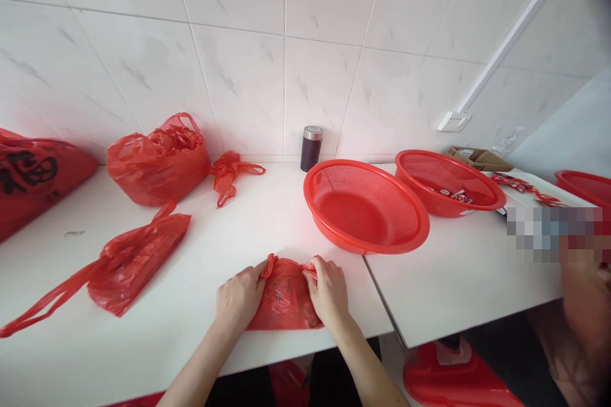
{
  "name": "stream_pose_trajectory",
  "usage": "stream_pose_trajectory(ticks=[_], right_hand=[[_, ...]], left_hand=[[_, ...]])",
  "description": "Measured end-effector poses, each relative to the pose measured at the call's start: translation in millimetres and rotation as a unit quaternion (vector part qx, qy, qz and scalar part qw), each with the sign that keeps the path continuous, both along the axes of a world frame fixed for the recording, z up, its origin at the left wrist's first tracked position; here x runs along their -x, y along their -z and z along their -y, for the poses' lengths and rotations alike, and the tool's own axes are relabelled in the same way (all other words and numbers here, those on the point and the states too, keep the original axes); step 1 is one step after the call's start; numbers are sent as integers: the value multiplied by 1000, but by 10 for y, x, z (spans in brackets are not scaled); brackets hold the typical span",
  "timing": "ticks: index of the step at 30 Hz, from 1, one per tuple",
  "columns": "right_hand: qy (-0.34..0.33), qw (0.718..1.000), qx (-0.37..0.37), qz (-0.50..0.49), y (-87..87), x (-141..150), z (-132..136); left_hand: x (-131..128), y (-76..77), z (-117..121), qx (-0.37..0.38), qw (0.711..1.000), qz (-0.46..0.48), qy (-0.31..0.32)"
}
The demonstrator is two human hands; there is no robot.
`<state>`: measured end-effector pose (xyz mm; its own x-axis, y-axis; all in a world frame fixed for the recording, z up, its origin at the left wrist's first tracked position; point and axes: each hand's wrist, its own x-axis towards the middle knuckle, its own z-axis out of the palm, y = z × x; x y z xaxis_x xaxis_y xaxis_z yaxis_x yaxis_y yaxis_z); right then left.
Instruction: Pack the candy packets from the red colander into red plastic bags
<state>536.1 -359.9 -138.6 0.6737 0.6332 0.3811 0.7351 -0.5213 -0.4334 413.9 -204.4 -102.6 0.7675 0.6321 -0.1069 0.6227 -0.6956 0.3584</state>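
A red plastic bag point(284, 299) with dark print lies at the table's front edge, something bulky inside it. My left hand point(241, 296) is closed on the bag's upper left corner, where a twisted handle pokes out above the thumb. On the opposite side, my right hand point(329, 289) pinches the other handle at the upper right corner. What the bag contains cannot be made out through the plastic. Just beyond my right hand stands an empty red plastic basket point(358, 210) with mesh walls.
Left lie a filled red bag point(138, 261) with long handles, a bulging bag point(160, 159) and a crumpled bag point(231, 175). A dark tumbler point(311, 149) stands by the wall. Rightward are a second basket point(449, 181) holding small packets, a cardboard box point(477, 158) and another person's arm point(585, 299).
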Motion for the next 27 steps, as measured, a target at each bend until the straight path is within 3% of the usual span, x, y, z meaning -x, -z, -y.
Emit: stream_pose_trajectory(ticks=[4,10,15,20,23,27], right_hand=[[2,1000,-6,5,-16,31,27],[11,995,-94,-29,-51,75,96],[13,984,-148,-100,-47,76,113],[12,973,-180,-146,-29,78,115],[14,955,-221,-195,-40,50,155],[-7,939,-256,-227,-56,32,180]], left_hand=[[-15,-13,25,28,999,17,-41],[44,-3,20,130,977,116,-124],[178,-31,-124,277,915,218,-197],[443,-136,-245,378,854,302,-189],[589,-182,-319,367,850,323,-193],[624,-326,-335,194,880,372,-223]])
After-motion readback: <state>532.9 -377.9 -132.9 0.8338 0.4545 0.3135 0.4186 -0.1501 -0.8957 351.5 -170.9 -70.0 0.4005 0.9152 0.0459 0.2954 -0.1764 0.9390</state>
